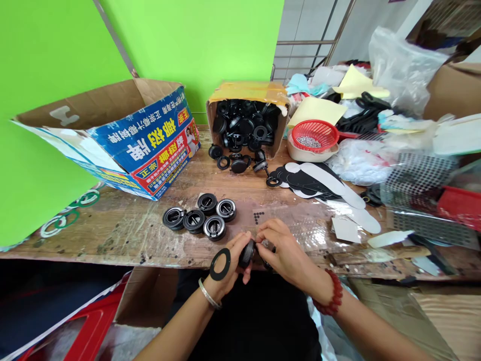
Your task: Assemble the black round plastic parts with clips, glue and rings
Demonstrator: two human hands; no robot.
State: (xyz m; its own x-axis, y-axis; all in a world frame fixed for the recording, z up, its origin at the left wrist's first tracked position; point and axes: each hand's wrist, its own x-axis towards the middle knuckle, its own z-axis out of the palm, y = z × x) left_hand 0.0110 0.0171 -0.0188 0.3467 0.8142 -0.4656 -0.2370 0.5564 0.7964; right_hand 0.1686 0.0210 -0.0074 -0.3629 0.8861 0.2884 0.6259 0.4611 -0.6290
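My left hand [230,268] is closed round a black round part with a ridged rim [247,253], held on edge at the table's front edge. A flat black ring [220,264] lies against the back of that hand, above the bracelet. My right hand [283,250] bends in from the right, its fingertips pinched close beside the ridged part. Something dark shows under its fingers, too hidden to name. Just beyond my left hand, several black round parts with crossbars [194,220] sit grouped on the table, some with silvery faces.
A blue printed carton [150,145] stands back left. Black parts spill from a tipped cardboard box [248,91]. Right of it are a red basket [314,131] of small pieces, black and white insole-shaped sheets [323,183] and plastic bags [404,65]. Small black dots [258,217] lie mid-table.
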